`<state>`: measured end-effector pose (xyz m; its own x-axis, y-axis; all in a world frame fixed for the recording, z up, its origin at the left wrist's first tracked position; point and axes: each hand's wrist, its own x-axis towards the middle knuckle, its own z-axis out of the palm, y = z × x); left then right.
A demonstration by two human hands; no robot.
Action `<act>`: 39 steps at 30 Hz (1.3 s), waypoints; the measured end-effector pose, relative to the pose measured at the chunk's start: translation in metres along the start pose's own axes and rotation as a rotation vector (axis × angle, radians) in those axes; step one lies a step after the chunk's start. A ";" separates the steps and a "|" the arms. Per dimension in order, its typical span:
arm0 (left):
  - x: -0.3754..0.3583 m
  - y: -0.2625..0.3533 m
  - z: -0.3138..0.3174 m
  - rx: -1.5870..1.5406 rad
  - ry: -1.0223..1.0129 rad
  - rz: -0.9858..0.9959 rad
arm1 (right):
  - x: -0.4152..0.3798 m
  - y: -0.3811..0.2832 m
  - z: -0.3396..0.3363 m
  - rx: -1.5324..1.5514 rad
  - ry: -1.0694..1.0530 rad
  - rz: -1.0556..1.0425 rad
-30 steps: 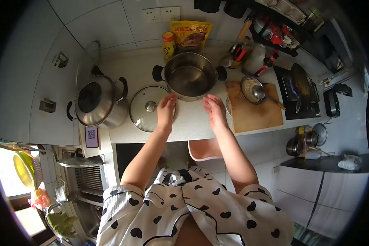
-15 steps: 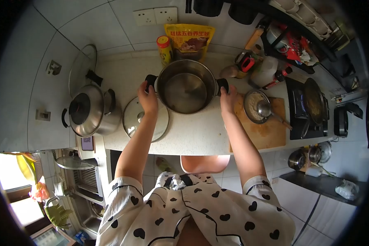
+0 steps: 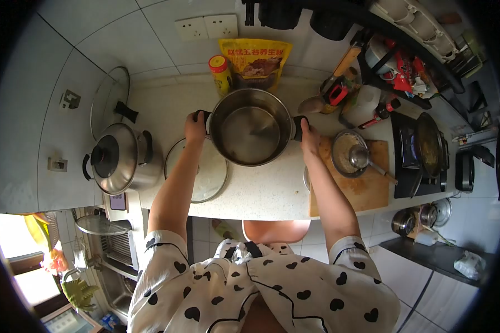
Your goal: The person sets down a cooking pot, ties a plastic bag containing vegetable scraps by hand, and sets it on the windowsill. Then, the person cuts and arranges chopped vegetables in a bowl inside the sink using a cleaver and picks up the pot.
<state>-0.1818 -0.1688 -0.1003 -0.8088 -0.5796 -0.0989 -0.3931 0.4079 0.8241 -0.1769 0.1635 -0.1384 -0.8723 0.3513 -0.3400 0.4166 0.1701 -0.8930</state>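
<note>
Between my hands is a steel cooking pot (image 3: 250, 130) with black side handles and a shiny bare inside. My left hand (image 3: 195, 127) is wrapped round its left handle, and my right hand (image 3: 309, 136) grips the right one. Under my left forearm a glass lid (image 3: 211, 180) lies on the worktop. Close to my right wrist, a bowl (image 3: 339, 161) of pale, lumpy food with a ladle (image 3: 360, 157) in it sits on a wooden cutting board (image 3: 350, 194). Behind the pot stand a yellow bag (image 3: 255, 61) and a red-capped jar (image 3: 220, 75).
On the left stands a tall lidded steel pot (image 3: 119, 158), with another glass lid (image 3: 110, 102) leaning on the wall behind it. Bottles (image 3: 380, 111) crowd the back right beside a gas stove (image 3: 408, 150) carrying a wok (image 3: 429, 144). The worktop's front edge (image 3: 250, 217) is near my body.
The pot sits slightly lower in view and looks a little larger, with both hands still on its handles. The whole counter has shifted down a little in view too.
</note>
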 end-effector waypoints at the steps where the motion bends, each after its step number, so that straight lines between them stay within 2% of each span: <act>1: -0.001 0.002 -0.002 -0.030 -0.013 -0.016 | 0.002 0.005 0.001 0.032 0.004 -0.034; 4: -0.003 0.000 -0.006 -0.070 -0.054 -0.009 | -0.008 0.007 0.002 0.164 0.085 0.005; 8: -0.003 -0.022 0.001 -0.133 -0.057 -0.055 | -0.024 -0.006 -0.015 0.067 0.035 0.097; 13: -0.029 -0.003 -0.017 -0.201 -0.098 -0.108 | -0.072 -0.064 -0.038 0.113 0.043 0.166; 17: -0.055 0.008 -0.041 -0.305 -0.177 -0.100 | -0.070 -0.043 -0.050 0.165 0.101 0.031; 18: -0.063 0.009 -0.048 -0.354 -0.173 -0.091 | -0.083 -0.056 -0.056 0.187 0.080 0.041; 20: -0.080 0.010 -0.062 -0.453 -0.162 -0.074 | -0.100 -0.073 -0.065 0.245 0.011 0.088; 23: -0.105 0.014 -0.088 -0.489 -0.149 -0.113 | -0.099 -0.049 -0.067 0.330 -0.015 -0.039; 25: -0.121 0.005 -0.105 -0.500 -0.120 -0.116 | -0.107 -0.045 -0.068 0.380 -0.085 -0.043; 30: -0.169 0.004 -0.154 -0.485 -0.018 -0.117 | -0.155 -0.058 -0.070 0.265 -0.145 -0.025; 39: -0.257 -0.051 -0.251 -0.612 0.145 -0.125 | -0.261 -0.072 -0.043 0.231 -0.280 -0.037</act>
<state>0.1558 -0.2173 0.0231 -0.6888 -0.7039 -0.1737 -0.1248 -0.1208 0.9848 0.0319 0.0989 0.0276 -0.9353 0.0781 -0.3453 0.3426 -0.0459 -0.9384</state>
